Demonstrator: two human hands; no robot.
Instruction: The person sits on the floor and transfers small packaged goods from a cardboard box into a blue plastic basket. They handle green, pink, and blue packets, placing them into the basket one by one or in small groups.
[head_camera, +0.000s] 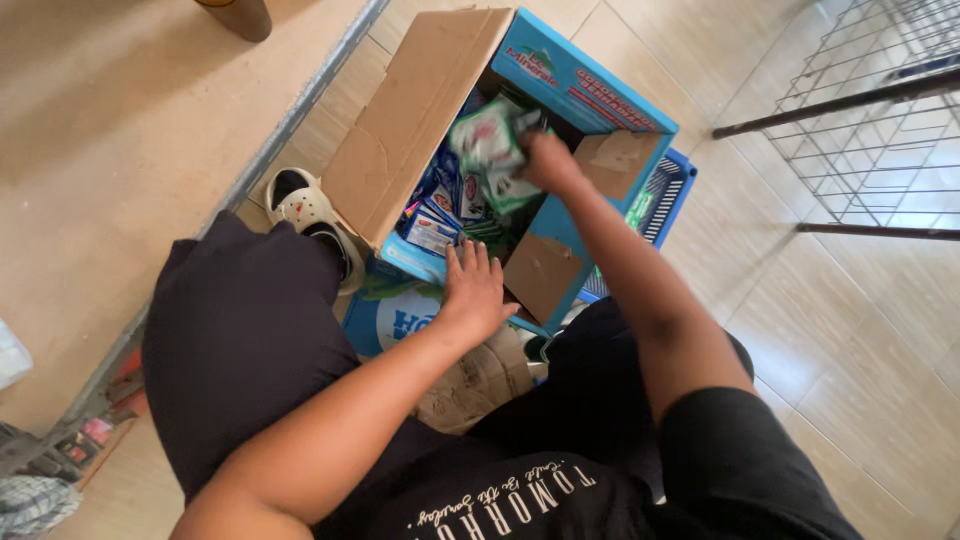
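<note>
From the head camera I look down on a blue cardboard box (560, 75) standing open on the tiled floor (860, 330), its brown flap (415, 125) folded out toward ten o'clock. My right hand (548, 163) is up over the box's opening, its grip closed around a bunch of green and white sachets (492, 140) lifted clear of the contents, slightly blurred. My left hand (472, 290) lies flat and spread on the near rim of the box at six o'clock, gripping nothing. Inside, just beyond its fingertips, sit more small packets (440, 215) in blue, white and red. A blue plastic basket (665, 195) shows behind the box at three o'clock, and a wire rack (860, 120) stands at two o'clock. A white clog (300, 205) rests at nine o'clock.
</note>
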